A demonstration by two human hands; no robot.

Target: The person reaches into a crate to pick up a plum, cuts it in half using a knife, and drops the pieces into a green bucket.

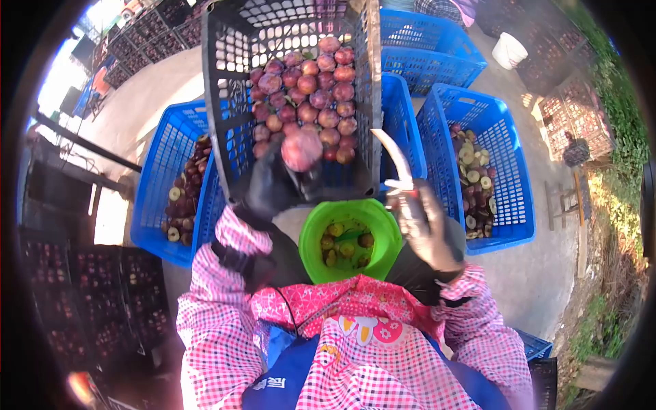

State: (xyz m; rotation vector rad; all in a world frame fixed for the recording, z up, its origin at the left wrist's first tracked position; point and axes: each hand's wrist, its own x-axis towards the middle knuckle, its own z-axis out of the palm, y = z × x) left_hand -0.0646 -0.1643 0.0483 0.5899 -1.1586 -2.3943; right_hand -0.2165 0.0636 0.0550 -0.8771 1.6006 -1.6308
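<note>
My left hand, in a dark glove, is closed around a large reddish plum at the near end of a black slatted crate. Many red-purple plums lie in that crate. My right hand, gloved too, grips a knife with a pale curved blade pointing up and away; fingers cover most of its handle. Between my knees stands a bright green bucket with several yellowish and brownish fruit pieces at its bottom. The knife and the plum are apart.
A blue crate on the left and another blue crate on the right hold cut plums. More blue crates stand behind the black one. A white bucket is far right. Dark stacked crates line the left.
</note>
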